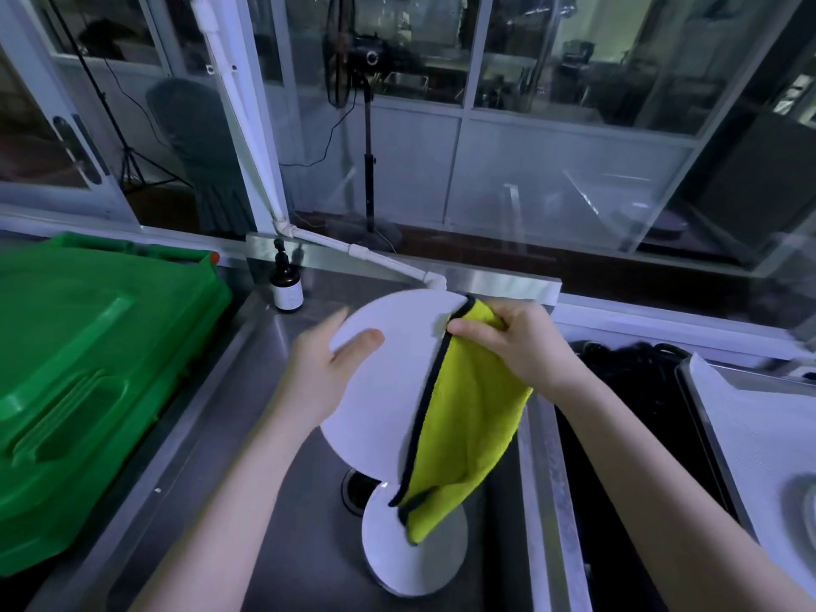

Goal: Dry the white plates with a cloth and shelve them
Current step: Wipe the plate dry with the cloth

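I hold a large white plate tilted over the steel sink. My left hand grips its left rim, thumb on the face and fingers behind. My right hand pinches a yellow cloth with a black hem against the plate's upper right edge; the cloth hangs down over the plate's right side. A second, smaller white plate lies in the sink bottom below, partly covered by the cloth's lower tip.
A green plastic bin lid fills the left counter. A dark pump bottle stands at the sink's back left. A white pipe runs behind. At right are a dark basin and a white-lined tray. The drain is beneath the plate.
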Available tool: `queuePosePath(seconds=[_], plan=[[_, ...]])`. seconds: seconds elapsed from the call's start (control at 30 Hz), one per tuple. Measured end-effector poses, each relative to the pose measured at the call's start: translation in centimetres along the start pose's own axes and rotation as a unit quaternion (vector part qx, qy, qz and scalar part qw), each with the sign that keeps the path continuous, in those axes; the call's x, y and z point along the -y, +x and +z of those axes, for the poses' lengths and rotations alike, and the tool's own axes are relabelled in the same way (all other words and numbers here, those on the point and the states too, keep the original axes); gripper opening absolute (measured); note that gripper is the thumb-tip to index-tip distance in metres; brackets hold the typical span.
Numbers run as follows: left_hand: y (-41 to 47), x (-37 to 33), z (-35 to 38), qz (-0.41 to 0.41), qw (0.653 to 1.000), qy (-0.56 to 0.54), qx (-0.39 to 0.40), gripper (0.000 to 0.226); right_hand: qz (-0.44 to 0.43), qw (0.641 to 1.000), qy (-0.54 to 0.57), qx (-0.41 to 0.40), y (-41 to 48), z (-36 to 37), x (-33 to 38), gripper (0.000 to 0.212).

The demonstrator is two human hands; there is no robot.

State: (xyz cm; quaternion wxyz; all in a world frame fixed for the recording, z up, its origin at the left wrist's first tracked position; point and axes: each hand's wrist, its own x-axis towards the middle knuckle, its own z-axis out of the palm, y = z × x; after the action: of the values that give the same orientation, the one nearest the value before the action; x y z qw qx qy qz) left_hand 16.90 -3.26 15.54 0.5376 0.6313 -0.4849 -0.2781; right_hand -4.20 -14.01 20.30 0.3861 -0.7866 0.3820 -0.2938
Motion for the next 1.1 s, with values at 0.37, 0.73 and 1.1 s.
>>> queuePosePath(seconds=[0.37, 0.73, 1.1], plan=[[-0.9, 0.6, 0.4, -0.048, 0.985, -0.11, -0.123, 0.048, 0.04, 0.985, 0.153, -0.075, -2.2, 1.2, -2.6, 0.032], [1.5, -1.3, 0.1, 0.045, 0.989, 0.091, 0.109, 0.02, -0.027, 0.995, -0.059, 0.078, -0.2, 0.8, 0.3, 0.036], [-2.7, 1.8, 2.4, -0.116, 0.97, -0.149, -0.155, 0.044, 0.127, 0.934, 0.297, -0.155, -2.6, 2.5, -2.5, 0.047]])
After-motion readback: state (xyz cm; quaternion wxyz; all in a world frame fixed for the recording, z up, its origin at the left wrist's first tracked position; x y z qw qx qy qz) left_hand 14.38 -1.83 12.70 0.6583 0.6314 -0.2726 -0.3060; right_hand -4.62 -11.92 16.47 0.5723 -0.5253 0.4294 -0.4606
